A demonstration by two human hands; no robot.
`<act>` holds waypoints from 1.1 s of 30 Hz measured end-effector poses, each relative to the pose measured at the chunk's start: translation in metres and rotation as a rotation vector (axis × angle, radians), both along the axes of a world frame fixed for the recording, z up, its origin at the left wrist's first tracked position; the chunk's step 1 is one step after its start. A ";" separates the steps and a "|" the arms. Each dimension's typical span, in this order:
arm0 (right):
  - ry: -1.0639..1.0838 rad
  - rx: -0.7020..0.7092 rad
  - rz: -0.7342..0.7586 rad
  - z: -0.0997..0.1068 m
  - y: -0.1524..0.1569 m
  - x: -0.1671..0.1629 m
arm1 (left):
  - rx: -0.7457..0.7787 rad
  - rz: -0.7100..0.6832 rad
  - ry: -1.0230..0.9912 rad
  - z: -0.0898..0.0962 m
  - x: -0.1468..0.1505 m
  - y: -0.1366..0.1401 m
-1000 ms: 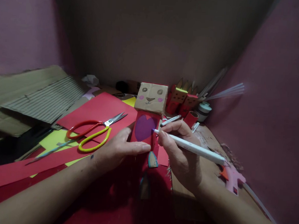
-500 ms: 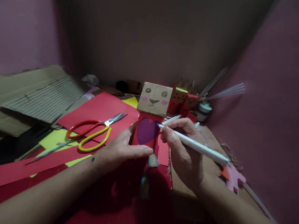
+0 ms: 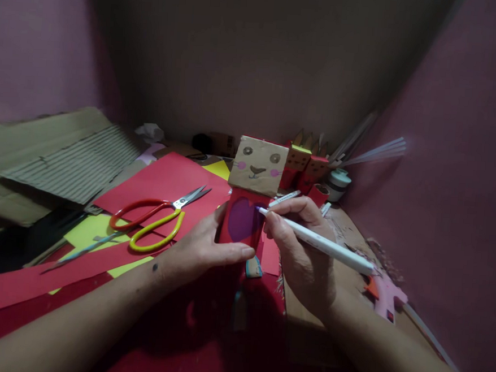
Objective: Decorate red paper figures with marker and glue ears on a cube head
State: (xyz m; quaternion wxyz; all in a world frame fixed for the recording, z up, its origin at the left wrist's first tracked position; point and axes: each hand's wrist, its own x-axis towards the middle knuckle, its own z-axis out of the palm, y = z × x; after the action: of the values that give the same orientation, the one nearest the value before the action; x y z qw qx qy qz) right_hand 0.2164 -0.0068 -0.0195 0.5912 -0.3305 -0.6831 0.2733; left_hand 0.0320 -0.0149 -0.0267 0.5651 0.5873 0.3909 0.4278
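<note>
Tan-headed, red-bodied figure [image 3: 253, 187] with purple heart [image 3: 241, 220]; white marker [image 3: 328, 246]; red-and-yellow-handled scissors [image 3: 180, 204]; striped brown cardboard [image 3: 73, 165].

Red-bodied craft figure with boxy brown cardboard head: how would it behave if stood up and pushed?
Probably light: its boxy head looks like cardboard. Likely apt to tip, since that head is wider than the red body. Perhaps easily creased: the head's front looks slightly wrinkled.

It's dim here, the back wall [image 3: 265, 62] sunk in grey, my pen [image 3: 324, 244] catching the light. Deep shadow pools on the red surface [image 3: 169, 333], and the edges stretch softly.
</note>
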 end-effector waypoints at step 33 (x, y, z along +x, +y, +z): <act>0.040 0.338 -0.089 0.007 0.004 0.001 | -0.001 0.000 -0.094 0.003 0.005 -0.002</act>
State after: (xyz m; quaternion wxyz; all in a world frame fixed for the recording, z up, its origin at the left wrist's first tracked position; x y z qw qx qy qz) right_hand 0.2174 -0.0023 -0.0128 0.6632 -0.2508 -0.6922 0.1346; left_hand 0.0366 -0.0168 -0.0240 0.5832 0.5663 0.3642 0.4545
